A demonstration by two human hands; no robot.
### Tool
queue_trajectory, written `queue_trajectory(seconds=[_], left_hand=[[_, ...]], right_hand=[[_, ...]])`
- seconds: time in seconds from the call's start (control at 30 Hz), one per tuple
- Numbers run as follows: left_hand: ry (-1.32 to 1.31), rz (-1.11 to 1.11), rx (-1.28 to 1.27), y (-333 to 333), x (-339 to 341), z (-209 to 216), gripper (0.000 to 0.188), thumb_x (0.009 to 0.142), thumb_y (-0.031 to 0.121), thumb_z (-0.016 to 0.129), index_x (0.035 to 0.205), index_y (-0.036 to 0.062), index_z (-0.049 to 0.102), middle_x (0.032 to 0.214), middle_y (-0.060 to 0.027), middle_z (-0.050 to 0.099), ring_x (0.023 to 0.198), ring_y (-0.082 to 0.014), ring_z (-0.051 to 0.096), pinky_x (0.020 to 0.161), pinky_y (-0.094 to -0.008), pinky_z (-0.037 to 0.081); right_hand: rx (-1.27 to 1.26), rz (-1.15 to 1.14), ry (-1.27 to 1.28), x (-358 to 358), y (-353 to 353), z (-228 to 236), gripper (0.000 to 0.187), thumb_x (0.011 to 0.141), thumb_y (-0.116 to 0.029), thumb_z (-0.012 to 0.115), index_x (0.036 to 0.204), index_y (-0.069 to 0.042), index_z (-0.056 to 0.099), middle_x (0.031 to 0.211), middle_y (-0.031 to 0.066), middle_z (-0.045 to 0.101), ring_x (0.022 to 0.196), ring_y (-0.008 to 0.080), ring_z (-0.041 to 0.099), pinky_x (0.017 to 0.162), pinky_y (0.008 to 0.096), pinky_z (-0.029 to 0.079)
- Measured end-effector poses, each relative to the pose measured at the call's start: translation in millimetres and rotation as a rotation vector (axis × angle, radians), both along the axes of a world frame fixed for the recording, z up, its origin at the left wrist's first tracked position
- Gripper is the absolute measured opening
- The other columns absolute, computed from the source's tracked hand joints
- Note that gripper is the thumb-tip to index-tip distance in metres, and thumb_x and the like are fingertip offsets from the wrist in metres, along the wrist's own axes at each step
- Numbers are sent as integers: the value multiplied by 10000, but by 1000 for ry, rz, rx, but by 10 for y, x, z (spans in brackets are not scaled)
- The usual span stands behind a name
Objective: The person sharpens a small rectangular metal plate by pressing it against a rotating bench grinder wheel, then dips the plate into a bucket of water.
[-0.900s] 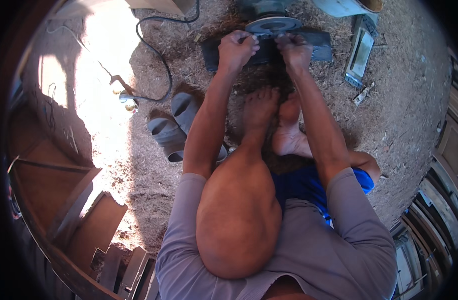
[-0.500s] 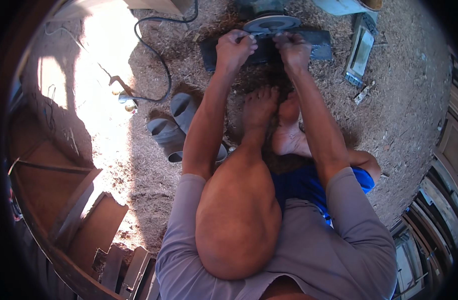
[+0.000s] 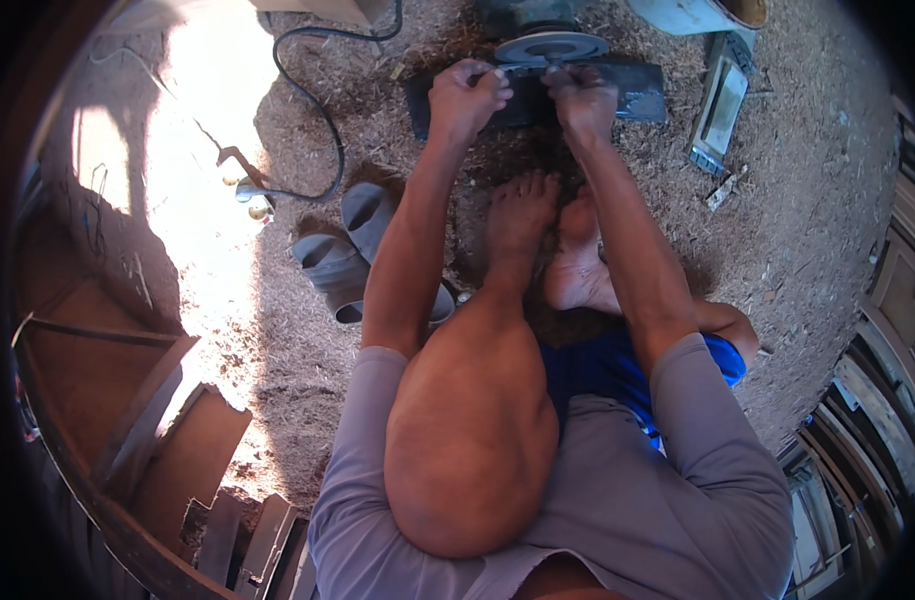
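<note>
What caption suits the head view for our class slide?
Left hand and right hand near a grey grinding wheel, slip-on sandals on the ground.

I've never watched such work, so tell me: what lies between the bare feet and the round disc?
In the head view, a dark board, with shaded ground nearer the feet.

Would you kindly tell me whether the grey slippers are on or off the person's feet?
Off: the slippers lie on the ground, left of the person's bare feet.
</note>
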State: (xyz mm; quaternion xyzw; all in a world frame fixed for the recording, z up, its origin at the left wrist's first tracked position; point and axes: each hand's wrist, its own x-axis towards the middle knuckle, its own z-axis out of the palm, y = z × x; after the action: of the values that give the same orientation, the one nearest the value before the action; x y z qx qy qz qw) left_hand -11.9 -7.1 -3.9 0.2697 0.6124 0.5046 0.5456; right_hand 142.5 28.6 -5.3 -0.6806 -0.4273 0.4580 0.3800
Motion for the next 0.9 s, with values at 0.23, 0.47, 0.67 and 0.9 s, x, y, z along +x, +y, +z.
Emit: queue_trajectory(seconds=[0.23,0.47,0.67,0.9], left_hand=[[10,7,-16,-5,-58,6,179,891,88,631,975,-66,594,853,-148,674,733,-198,697,627,-261,575],[25,-19,-29,-1,-65,8,185,888,96,641,972,-63,596,849,-140,679,740,-185,695,636,-258,571],[13,-33,-22,39,21,41,174,886,98,648,965,-49,597,851,-130,681,732,-176,691,640,-258,566],[44,-23,-38,50,62,53,172,887,107,651,966,-37,601,847,-121,683,717,-158,683,627,-251,559]], right_hand=[[-41,2,-133,10,48,-313,275,677,-245,809,823,-31,718,785,156,701,768,288,681,752,363,509],[-26,-10,-11,-11,31,-214,210,705,-167,794,777,4,697,728,131,697,650,204,658,656,331,501],[52,-22,-18,50,35,-158,169,743,-118,761,761,23,671,703,118,696,622,168,640,606,303,495],[54,-15,19,34,14,67,121,769,-69,725,771,34,663,688,100,684,604,145,621,583,285,484]])
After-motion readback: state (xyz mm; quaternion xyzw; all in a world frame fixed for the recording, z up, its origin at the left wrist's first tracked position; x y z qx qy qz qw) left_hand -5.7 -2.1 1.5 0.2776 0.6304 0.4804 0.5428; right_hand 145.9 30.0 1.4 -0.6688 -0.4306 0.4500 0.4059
